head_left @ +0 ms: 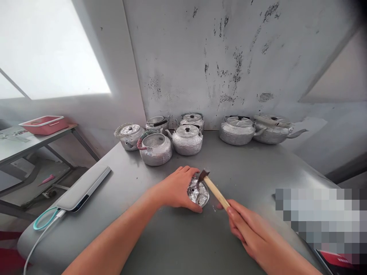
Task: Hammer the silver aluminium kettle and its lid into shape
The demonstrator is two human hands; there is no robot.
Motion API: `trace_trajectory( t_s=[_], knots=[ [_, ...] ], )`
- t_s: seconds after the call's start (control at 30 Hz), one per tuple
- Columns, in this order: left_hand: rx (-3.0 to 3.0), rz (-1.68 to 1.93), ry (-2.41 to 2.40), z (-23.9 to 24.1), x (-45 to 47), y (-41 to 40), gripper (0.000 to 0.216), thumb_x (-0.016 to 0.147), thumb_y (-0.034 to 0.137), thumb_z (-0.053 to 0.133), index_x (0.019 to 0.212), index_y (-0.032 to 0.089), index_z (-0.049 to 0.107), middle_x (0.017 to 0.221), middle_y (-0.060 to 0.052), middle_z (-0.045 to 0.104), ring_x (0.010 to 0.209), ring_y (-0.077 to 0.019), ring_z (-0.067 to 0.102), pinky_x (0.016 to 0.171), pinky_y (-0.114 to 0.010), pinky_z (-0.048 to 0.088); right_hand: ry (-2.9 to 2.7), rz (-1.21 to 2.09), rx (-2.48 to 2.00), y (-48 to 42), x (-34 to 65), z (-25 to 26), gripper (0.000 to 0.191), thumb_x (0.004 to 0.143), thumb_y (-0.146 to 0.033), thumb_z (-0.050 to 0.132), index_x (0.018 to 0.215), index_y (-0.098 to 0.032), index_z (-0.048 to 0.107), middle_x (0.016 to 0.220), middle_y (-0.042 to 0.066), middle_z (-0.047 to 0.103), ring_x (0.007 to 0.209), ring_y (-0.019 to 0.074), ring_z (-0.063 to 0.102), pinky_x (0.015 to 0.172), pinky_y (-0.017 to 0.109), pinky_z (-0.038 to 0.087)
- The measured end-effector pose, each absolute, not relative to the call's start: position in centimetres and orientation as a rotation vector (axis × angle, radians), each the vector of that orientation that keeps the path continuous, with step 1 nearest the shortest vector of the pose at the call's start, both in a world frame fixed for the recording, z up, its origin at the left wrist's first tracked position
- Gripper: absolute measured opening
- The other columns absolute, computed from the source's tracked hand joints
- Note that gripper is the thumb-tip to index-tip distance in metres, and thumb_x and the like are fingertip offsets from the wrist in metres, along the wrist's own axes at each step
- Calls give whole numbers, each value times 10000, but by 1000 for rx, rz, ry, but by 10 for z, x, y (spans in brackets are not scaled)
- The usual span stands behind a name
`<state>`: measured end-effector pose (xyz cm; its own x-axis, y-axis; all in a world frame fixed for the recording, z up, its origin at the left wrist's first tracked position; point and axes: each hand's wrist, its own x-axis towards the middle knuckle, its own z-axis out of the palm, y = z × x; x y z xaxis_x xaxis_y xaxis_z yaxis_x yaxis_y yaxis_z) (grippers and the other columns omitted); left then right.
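My left hand [183, 189] is wrapped round the left side of a small round dented aluminium lid [200, 195], gripping it on the grey table. The lid's shiny, crumpled face is turned up and shows a dark hole. In my right hand [243, 223] is a hammer [216, 191], held by its pale wooden handle. The dark hammer head is over the upper part of the lid; whether it touches the metal I cannot tell. Nearest beyond my hands is a lidless aluminium kettle [156, 152] with a red and green wrapped handle.
Behind stand several more dented kettles [187, 141], with two at the right [237, 131]. A white power bank [84, 191] with a cable lies on the table [172, 244] at left. A pink basket [44, 125] sits on a side table. A blurred-out patch covers the right edge.
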<state>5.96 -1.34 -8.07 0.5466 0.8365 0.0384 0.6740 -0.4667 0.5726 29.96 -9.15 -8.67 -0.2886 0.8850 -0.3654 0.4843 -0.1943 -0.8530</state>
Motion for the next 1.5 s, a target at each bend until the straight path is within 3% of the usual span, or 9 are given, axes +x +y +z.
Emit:
trace_trajectory(
  t_s=[0.3, 0.57, 1.1, 1.23, 1.5],
  knots=[
    [2276, 432, 1217, -81, 59, -13, 967, 555, 562, 877, 1374, 223, 489, 1253, -88, 561, 1186, -331, 505, 1004, -429, 449, -1681, 1516, -1572, -88, 299, -87, 368, 1037, -566, 274, 865, -265, 398, 713, -64, 282, 600, 140, 220, 493, 250, 232],
    [2272, 443, 1206, -81, 59, -13, 916, 557, 566, 874, 1335, 236, 518, 1257, -81, 564, 1183, -326, 505, 1001, -431, 449, -1749, 1433, -1558, -90, 298, -83, 399, 1033, -545, 306, 808, -256, 463, 691, -50, 336, 584, 144, 277, 489, 238, 284],
    [2264, 434, 1204, -78, 59, -14, 860, 562, 574, 870, 1285, 245, 541, 1219, -65, 570, 1159, -320, 516, 997, -421, 447, -1845, 1187, -1610, -96, 305, -91, 414, 1000, -593, 366, 865, -284, 606, 769, 27, 632, 729, 222, 580, 651, 301, 481],
    [2267, 433, 1210, -78, 59, -14, 909, 562, 577, 871, 1330, 243, 518, 1268, -77, 557, 1199, -328, 499, 1014, -424, 438, -1860, 1216, -1597, -92, 305, -90, 417, 1006, -587, 351, 794, -278, 533, 717, 3, 572, 640, 197, 502, 560, 286, 407],
    [2268, 426, 1208, -75, 60, -15, 863, 557, 587, 865, 1277, 239, 540, 1220, -67, 566, 1153, -319, 517, 991, -421, 447, -1875, 1327, -1579, -88, 301, -90, 433, 1025, -591, 284, 832, -270, 502, 707, -34, 401, 631, 172, 353, 557, 265, 328]
  ],
)
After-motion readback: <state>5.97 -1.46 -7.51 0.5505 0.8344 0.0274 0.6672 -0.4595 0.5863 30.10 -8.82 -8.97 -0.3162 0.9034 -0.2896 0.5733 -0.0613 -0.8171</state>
